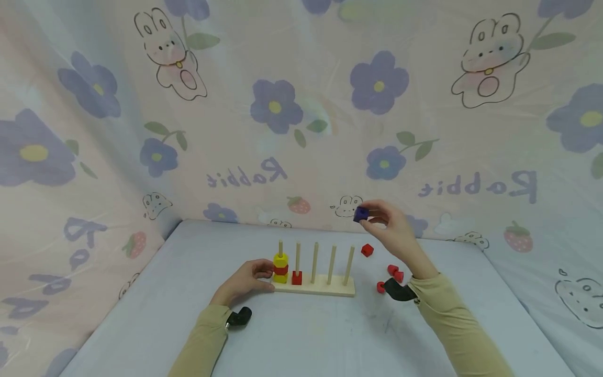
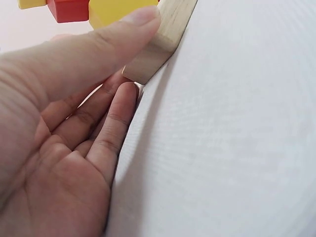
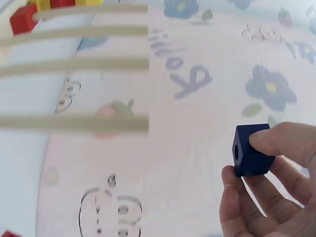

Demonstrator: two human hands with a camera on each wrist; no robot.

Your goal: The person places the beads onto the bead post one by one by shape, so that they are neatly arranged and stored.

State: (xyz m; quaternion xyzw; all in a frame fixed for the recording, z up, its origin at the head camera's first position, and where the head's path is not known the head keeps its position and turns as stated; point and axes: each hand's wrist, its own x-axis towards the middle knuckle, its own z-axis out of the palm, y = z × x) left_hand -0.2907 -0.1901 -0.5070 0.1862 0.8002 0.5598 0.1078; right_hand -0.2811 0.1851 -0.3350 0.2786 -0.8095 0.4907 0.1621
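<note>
A wooden base with five upright pegs stands on the table. Its leftmost peg carries a yellow, a red and a yellow piece; a red cube sits low on the second peg. My left hand grips the left end of the base, its thumb along the wood in the left wrist view. Up above the right end of the pegs, my right hand pinches a dark blue cube between thumb and fingers. The hole in the cube's side shows in the right wrist view.
Right of the base lie several loose red pieces, one further back and others near my right sleeve. A patterned curtain hangs behind the white table; black straps are at both wrists.
</note>
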